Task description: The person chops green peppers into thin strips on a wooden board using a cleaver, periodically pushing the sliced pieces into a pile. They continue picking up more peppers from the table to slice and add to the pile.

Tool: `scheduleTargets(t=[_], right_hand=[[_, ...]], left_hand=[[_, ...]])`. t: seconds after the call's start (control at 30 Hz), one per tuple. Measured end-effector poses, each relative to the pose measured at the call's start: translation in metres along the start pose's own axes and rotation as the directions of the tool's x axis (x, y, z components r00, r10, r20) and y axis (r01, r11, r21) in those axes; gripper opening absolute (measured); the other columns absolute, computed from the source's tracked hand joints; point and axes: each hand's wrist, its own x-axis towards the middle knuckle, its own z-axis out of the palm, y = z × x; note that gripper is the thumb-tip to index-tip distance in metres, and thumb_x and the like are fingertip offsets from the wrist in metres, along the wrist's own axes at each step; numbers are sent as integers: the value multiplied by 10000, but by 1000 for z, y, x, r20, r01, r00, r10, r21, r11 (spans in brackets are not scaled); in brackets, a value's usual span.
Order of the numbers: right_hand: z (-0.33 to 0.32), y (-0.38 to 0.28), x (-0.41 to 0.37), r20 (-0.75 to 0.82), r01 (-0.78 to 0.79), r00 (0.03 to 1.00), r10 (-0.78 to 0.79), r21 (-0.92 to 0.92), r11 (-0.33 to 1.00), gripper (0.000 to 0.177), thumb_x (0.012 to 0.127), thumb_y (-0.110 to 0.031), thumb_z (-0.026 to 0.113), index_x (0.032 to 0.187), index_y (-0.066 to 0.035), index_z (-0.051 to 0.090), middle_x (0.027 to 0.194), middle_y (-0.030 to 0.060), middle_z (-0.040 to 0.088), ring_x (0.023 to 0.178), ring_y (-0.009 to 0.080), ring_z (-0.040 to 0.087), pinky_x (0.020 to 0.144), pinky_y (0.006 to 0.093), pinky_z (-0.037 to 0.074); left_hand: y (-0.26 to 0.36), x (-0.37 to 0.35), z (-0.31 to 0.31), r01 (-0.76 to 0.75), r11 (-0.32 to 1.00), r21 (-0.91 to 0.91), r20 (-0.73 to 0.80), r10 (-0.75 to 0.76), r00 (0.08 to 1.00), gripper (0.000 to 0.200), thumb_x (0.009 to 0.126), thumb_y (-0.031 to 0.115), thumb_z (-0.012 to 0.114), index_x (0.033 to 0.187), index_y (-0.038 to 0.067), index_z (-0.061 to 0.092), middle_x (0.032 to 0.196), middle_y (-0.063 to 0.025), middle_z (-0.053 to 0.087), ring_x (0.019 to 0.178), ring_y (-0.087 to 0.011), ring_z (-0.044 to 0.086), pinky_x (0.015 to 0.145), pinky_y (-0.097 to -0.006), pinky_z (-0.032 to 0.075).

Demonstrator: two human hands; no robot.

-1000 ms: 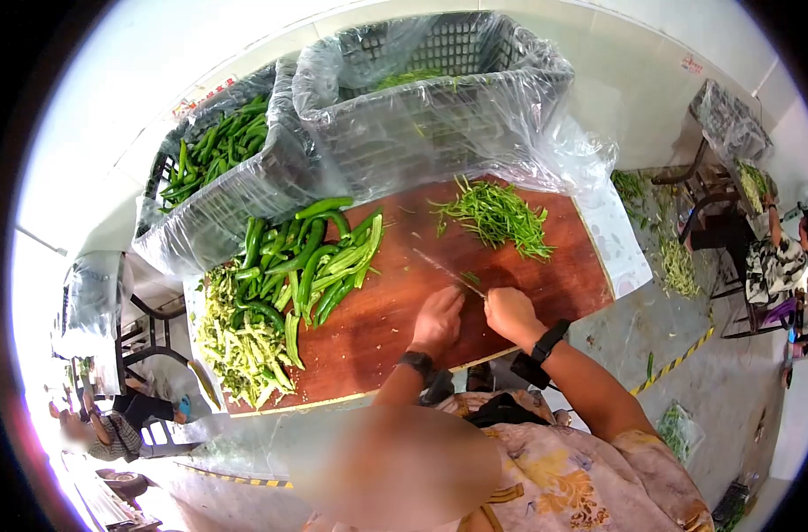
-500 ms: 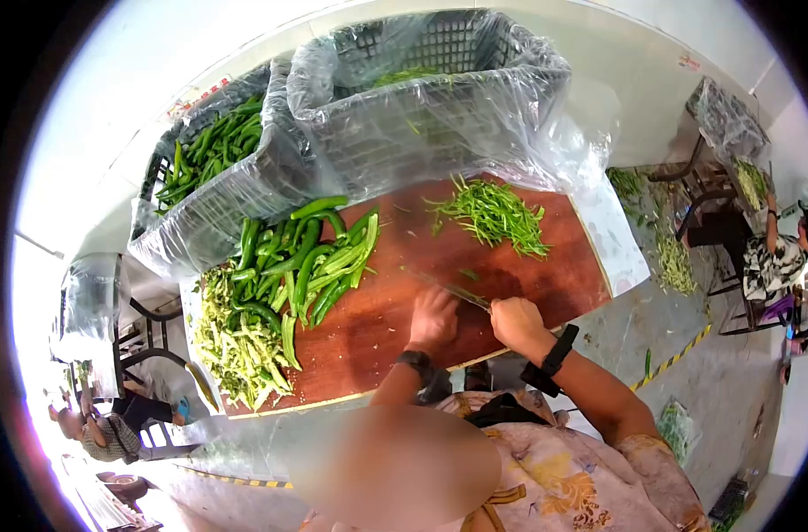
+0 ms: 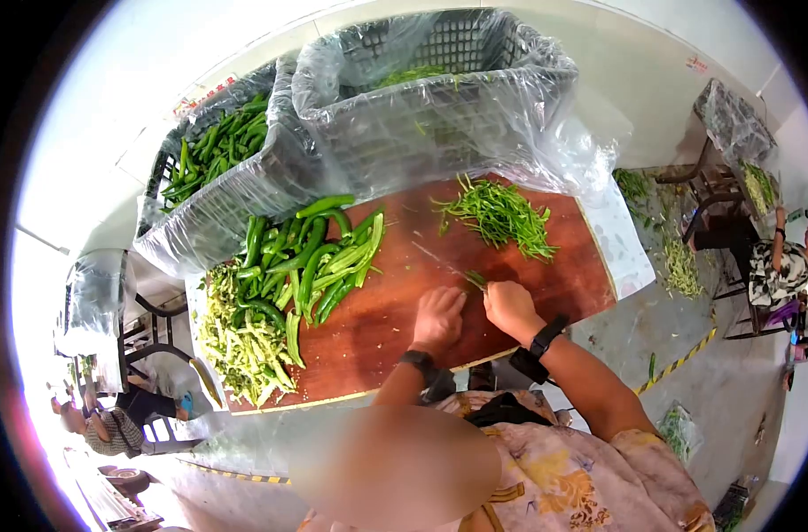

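Note:
On the reddish-brown board [image 3: 368,337], my right hand [image 3: 510,310] is closed round the handle of a knife [image 3: 444,263], whose thin blade points up and left. Bits of green pepper [image 3: 476,279] lie by the blade near that hand. My left hand [image 3: 439,317] rests on the board just left of it, fingers bent; what is under them, if anything, is hidden. Shredded green pepper [image 3: 501,215] is heaped beyond the hands. Whole and split green peppers [image 3: 311,257] lie to the left, beside a pile of pale pepper cores [image 3: 244,350].
Two plastic-lined crates stand behind the board: one with green peppers [image 3: 218,146], one with shreds [image 3: 413,75]. A person [image 3: 776,262] sits at the far right, another person [image 3: 111,430] at the far left. Scraps [image 3: 679,262] lie on the floor.
The knife and my right hand have shifted slightly up and left in the view. My left hand has moved a little right, and its fingers show more clearly.

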Motion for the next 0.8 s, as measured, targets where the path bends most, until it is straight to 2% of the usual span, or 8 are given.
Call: scheduleTargets(t=[0.07,0.23,0.47,0.67,0.73,0.8], right_hand=[[-9,0,-5,7,-2,1000,2,5,1000,193,812,-192,536,722,-32,596,665,196,605,633,382,599,598,485,486],[-29,-10,-21,141,28,990,-24,-29,999,171,796,-182,556,744,-23,593,651,205,598,628,385,598,585,479,488],[-29,-7,-16,171,85,982,-75,-50,995,172,785,-169,561,721,-15,603,643,206,596,630,384,604,585,472,494],[-10,-9,3,151,77,986,-72,-27,997,189,789,-168,551,711,-7,613,667,221,602,645,384,607,595,474,496],[-5,-10,9,68,89,994,-86,-36,995,201,795,-172,544,708,-4,613,672,226,602,647,384,606,597,478,493],[-2,-6,9,51,60,997,-59,-14,998,202,797,-176,545,709,-6,611,672,223,602,647,385,604,598,479,491]], left_hand=[[4,2,-4,19,1000,-2,-13,-19,1000,340,643,60,586,981,55,621,1030,-87,564,1025,-288,505,883,-434,405],[4,0,-4,33,999,24,27,-34,999,345,644,62,579,986,70,627,1037,-84,567,1012,-297,507,875,-423,409],[-2,-4,2,45,998,53,13,-45,999,318,648,71,572,958,69,639,1032,-82,567,1016,-292,508,862,-425,410],[-1,-1,-2,52,999,-4,39,-52,998,316,654,76,571,963,52,633,1043,-94,565,1017,-295,510,864,-428,408],[0,0,-3,30,999,-31,7,-30,1000,319,666,67,566,981,39,608,1015,-108,576,990,-297,517,874,-434,397],[2,-1,-2,40,999,-25,0,-40,999,331,664,64,569,991,35,603,1020,-110,577,995,-298,517,874,-433,398]])
